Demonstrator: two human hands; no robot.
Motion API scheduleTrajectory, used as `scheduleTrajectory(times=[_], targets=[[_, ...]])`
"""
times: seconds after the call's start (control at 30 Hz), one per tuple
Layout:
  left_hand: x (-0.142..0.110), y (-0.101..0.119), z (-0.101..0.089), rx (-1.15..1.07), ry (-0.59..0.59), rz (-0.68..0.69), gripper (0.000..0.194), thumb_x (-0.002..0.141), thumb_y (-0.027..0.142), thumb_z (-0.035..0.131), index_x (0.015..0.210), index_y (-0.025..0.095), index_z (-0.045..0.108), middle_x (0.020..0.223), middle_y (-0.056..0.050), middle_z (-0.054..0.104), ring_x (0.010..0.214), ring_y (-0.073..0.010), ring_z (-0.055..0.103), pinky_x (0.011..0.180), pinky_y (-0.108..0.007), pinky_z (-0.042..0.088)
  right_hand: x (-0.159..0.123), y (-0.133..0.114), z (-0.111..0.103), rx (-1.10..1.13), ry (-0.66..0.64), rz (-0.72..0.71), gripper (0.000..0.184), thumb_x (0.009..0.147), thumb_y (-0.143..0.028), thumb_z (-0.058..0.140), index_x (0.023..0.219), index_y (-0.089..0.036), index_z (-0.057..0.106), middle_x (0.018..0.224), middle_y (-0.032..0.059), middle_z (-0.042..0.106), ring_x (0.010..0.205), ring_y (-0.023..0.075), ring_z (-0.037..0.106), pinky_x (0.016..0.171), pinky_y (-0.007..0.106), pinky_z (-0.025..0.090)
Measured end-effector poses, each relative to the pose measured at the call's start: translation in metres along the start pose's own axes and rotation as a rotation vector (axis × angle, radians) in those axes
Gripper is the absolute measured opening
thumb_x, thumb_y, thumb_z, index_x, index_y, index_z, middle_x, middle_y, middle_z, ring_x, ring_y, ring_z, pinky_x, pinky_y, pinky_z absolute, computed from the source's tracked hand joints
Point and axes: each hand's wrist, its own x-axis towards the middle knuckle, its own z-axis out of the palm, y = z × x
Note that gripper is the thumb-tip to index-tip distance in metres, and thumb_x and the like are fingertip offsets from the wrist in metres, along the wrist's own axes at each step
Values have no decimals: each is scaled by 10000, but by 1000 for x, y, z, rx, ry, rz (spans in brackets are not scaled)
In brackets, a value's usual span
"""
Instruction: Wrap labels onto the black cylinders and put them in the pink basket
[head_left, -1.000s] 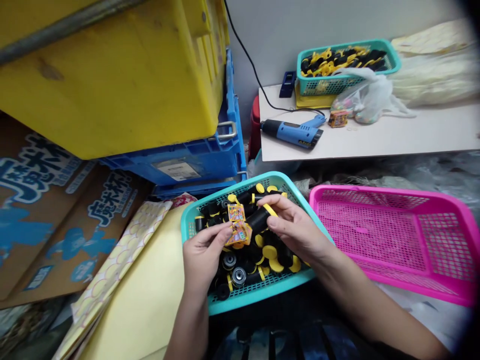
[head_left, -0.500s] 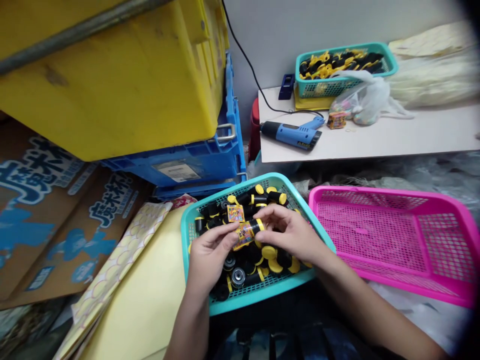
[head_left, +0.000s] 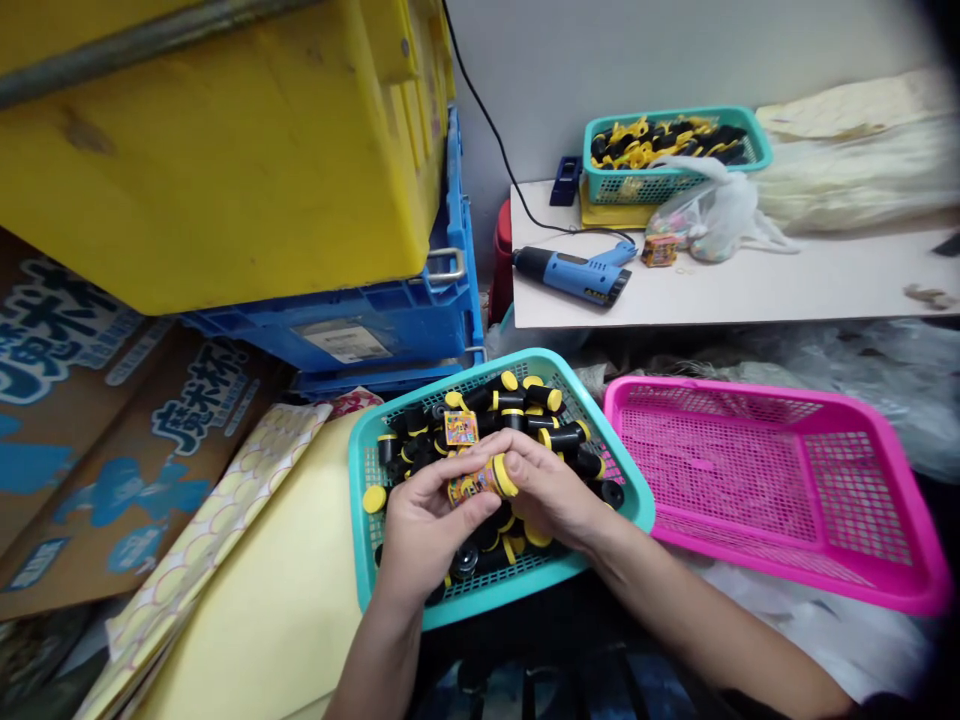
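Observation:
Both my hands are over a teal plastic basket [head_left: 491,603] heaped with black canisters that have yellow caps. Between them is one small canister [head_left: 477,482] wrapped in a colourful printed sleeve, its yellow cap pointing right. My left hand [head_left: 427,515] grips the sleeved body, fingers behind and thumb in front. At the cap end, my right hand [head_left: 551,492] closes its fingers around the canister. Just above the hands, a small stack of printed sleeves [head_left: 460,428] lies on the canisters. Hands and forearms hide part of the basket's contents.
A pink basket [head_left: 750,560] sits to the right. On the white table [head_left: 720,300] behind are a blue heat gun [head_left: 574,275], a plastic bag [head_left: 716,215] and another teal basket [head_left: 637,185] of yellow and black parts. Yellow [head_left: 225,200] and blue crates rise at left.
The printed sleeve now covers the canister's black body, which showed near the cap before. My right hand has moved in closer to my left, and the view has shifted slightly.

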Motion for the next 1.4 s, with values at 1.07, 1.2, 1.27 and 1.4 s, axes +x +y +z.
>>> scheduleTrajectory(times=[1.07, 1.2, 1.27, 1.4], targets=[[72, -26, -29, 798, 194, -69, 347, 665, 385, 729, 941, 184, 666, 663, -2, 647, 648, -180, 609, 632, -279, 439, -35, -86, -56, -1629, 607, -24, 390, 871, -504, 523, 1094, -212, 654, 1097, 77, 653, 1017, 276, 596, 871, 462, 477], [64, -21, -33, 500, 131, -205, 465, 670, 340, 707, 1090, 178, 592, 673, 4, 675, 605, -163, 625, 587, -257, 462, -12, -75, -47, -1677, 292, -69, 259, 890, -350, 555, 1059, -186, 664, 1059, 80, 655, 1011, 242, 581, 896, 419, 467], [56, -17, -38, 406, 100, -265, 453, 661, 366, 709, 1051, 186, 565, 655, 6, 680, 552, -159, 614, 540, -253, 466, -9, -70, -56, -1762, 75, -54, 246, 867, -238, 572, 1095, -191, 652, 1107, 78, 632, 1056, 253, 548, 926, 437, 446], [43, -6, -43, 369, 47, -241, 282, 658, 406, 710, 733, 181, 558, 660, -22, 679, 618, -160, 639, 580, -248, 492, -10, -63, -69, -1852, -80, 5, 375, 809, -136, 581, 1180, -190, 602, 1135, 93, 592, 1055, 275, 521, 910, 465, 442]])
